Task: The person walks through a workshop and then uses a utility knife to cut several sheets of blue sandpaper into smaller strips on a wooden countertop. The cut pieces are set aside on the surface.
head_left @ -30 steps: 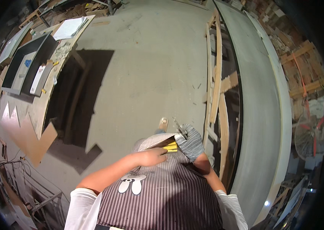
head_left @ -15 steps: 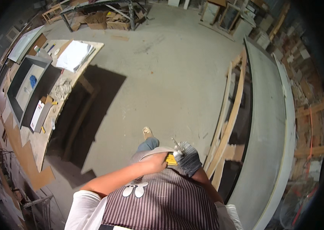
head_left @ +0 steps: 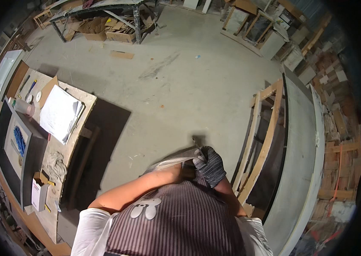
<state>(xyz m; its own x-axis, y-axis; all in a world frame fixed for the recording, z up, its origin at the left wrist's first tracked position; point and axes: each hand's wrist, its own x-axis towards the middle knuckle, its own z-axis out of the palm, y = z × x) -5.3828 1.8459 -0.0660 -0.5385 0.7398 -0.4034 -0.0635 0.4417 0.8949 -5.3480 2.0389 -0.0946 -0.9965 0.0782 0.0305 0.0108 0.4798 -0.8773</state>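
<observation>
I am wearing a dark striped apron (head_left: 167,222) with a pale animal patch on its front. My left hand (head_left: 170,173) is bare and reaches in at the apron's raised upper fold, which looks like a pocket opening; its fingers are hidden in the cloth. My right hand (head_left: 209,164), in a dark grey knitted glove, is closed on the edge of that fold and holds it out from my body. A slim metallic tip (head_left: 194,140) pokes out beyond the gloved fingers; what it belongs to is hidden.
On my left stands a worktable (head_left: 78,102) with papers (head_left: 61,114), a grey frame (head_left: 24,160), a white box (head_left: 38,194) and a bottle (head_left: 22,106). A long grey panel (head_left: 302,158) leans beside wooden framing (head_left: 266,145) on my right. Cardboard boxes (head_left: 120,36) lie under a far bench.
The yellow object by my left hand is out of sight now, and that hand is deeper in the apron fold. The view has shifted, with the worktable further left.
</observation>
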